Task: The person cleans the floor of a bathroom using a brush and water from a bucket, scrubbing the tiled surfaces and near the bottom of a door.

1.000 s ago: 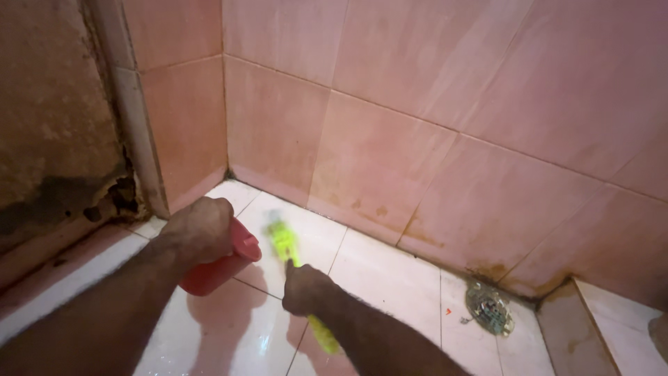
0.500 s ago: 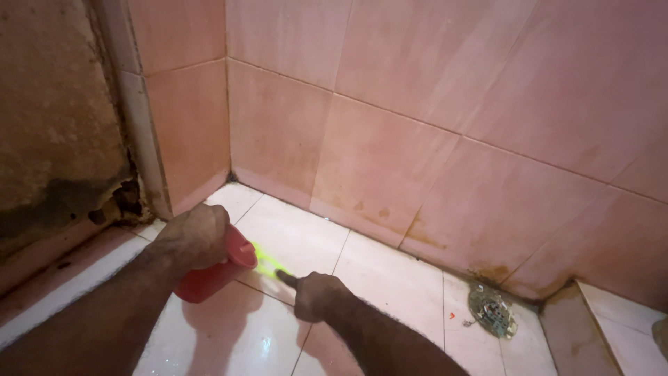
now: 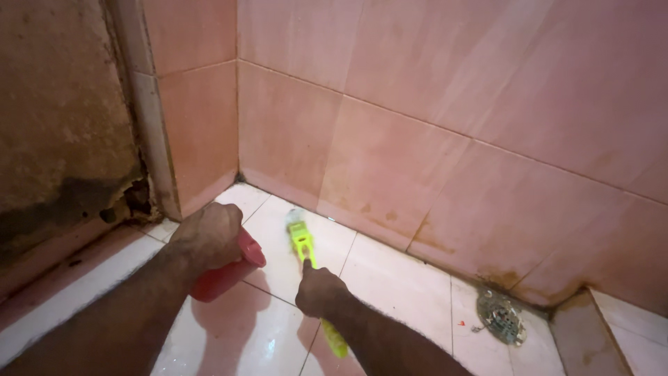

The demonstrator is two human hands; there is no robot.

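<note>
Head view: right hand (image 3: 321,291) gripped yellow-green brush (image 3: 302,240) scrubbing wet floor tile (image 3: 390,278); left hand (image 3: 209,235) clutched tilted red cup (image 3: 226,273); wall-base stains (image 3: 424,244) beyond brush remained.

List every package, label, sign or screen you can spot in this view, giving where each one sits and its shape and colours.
None in view: no package, label, sign or screen.
Red cup: plain, tilted in the left hand.
Yellow-green brush: plain, in the right hand, on the white floor tiles.
</note>
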